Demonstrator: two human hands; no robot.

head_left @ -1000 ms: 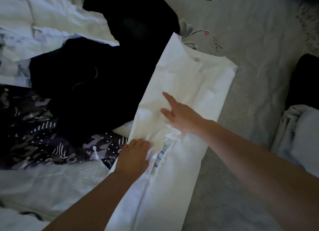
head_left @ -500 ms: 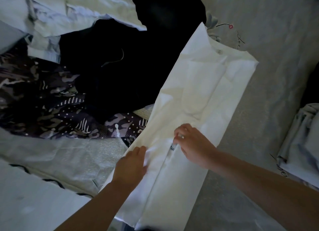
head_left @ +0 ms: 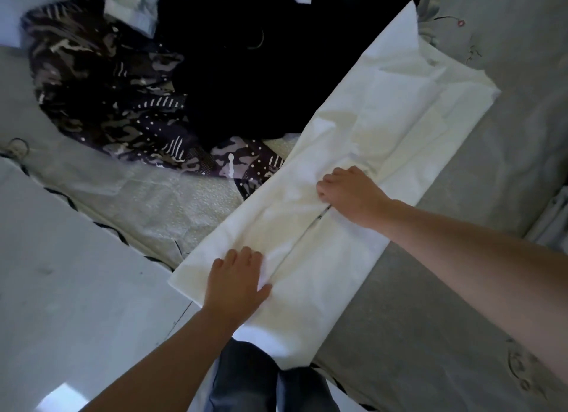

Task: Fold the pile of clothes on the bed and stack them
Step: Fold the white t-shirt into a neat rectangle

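Head view, black garment (head_left: 246, 82) (camouflage garment (head_left: 101, 82) beside) against white shirt (head_left: 353, 171)

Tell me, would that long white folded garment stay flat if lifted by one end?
Probably not. The white garment creases softly under the right hand, so it would likely droop and unfold. It looks thin, so probably light. The left hand pressing it suggests it shifts easily.
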